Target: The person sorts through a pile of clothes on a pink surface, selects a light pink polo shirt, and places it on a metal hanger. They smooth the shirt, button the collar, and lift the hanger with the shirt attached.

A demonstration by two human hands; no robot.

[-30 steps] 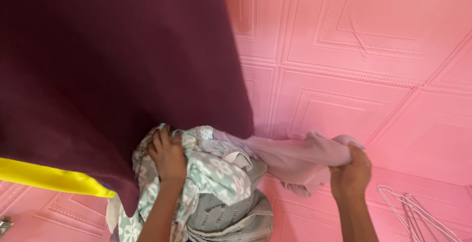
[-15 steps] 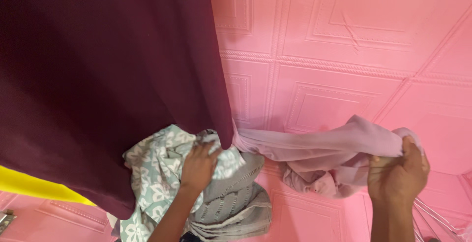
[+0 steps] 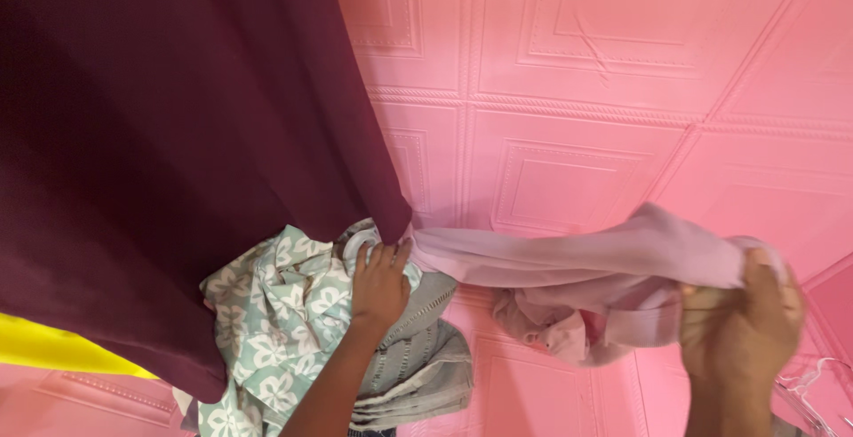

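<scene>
The pink garment (image 3: 569, 264), a thin, soft, dusty-pink cloth, was stretched in a long band between the two hands, with a crumpled fold sagging below its middle. A maroon cloth (image 3: 169, 144), smooth and matte, was hung across the upper left as the largest shape, with a yellow strip (image 3: 53, 353) showing under its lower edge. Behind everything, a pink panel wall (image 3: 622, 73) was embossed with raised square frames and rope-like borders. A floral cloth (image 3: 275, 313), pale green with white flowers, was heaped beside a grey striped garment (image 3: 418, 357). The left hand (image 3: 382, 282) was laid on that heap, fingers curled at the garment's left end, under the maroon edge. The right hand (image 3: 742, 326), somewhat blurred, was closed in a fist round the garment's right end, forearm rising from below. Wire hangers (image 3: 817, 393) were seen blurred at the lower right.
</scene>
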